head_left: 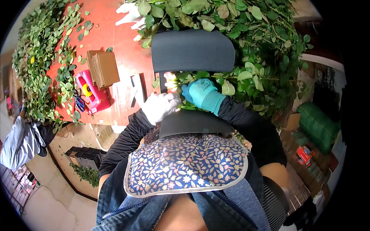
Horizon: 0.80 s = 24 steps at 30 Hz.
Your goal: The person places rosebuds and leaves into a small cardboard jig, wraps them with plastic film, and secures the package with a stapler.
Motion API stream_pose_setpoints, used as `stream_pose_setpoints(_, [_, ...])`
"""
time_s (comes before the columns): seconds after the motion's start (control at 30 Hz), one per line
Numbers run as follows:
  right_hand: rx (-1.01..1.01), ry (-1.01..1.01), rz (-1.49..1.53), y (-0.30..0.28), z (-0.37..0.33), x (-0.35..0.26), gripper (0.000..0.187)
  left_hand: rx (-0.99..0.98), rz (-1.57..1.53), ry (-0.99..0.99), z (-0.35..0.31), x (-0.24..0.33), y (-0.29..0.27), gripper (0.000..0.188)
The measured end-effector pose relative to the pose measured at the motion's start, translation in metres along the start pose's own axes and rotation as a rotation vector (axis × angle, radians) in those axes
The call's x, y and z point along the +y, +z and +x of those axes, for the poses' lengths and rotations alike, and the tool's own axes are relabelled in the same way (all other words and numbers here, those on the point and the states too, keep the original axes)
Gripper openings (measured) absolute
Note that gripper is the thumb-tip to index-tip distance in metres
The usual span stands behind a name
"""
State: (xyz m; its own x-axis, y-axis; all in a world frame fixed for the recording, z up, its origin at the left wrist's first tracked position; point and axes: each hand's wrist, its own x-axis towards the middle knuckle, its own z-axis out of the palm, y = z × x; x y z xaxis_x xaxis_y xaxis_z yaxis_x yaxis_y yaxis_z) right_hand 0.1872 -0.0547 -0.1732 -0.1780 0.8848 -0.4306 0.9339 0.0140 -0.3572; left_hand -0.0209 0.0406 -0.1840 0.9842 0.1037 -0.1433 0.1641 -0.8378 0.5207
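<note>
Pale pink roses (170, 81) lie with their heads to the left and leafy stems running right, between two dark boards. The far board (192, 51) is black and ribbed; the near board (192, 124) is in front of me. My left hand (161, 107), in a white glove, is closed at the near side of the rose heads, fingertips bent together; what they pinch is hidden. My right hand (202, 94), in a teal knit-cuffed glove, curls over the stems just behind the heads, its fingers closed round them.
On the red table (127, 42) stand a pink tape dispenser (94, 92), stacked cardboard pieces (103, 69), blue-handled scissors (79, 103) and a white-and-black flat item (137, 90). Leafy stems (266, 50) pile at right, loose leaves (38, 50) at left. White glove fingers (129, 16) show at the far edge.
</note>
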Motion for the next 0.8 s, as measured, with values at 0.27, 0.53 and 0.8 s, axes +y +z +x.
stream_pose_setpoints(0.27, [0.082, -0.05, -0.055, -0.009, 0.006, 0.005, 0.018, 0.043, -0.005, -0.069, 0.003, 0.006, 0.0, 0.033])
stream_pose_setpoints(0.53, [-0.064, 0.08, -0.21, 0.003, 0.018, 0.007, 0.019, 0.04, -0.024, -0.072, 0.002, 0.003, 0.004, 0.035])
stream_pose_setpoints(0.8, [-0.088, 0.127, -0.105, -0.003, 0.017, 0.005, 0.019, 0.042, 0.013, -0.187, 0.013, 0.006, -0.007, 0.051])
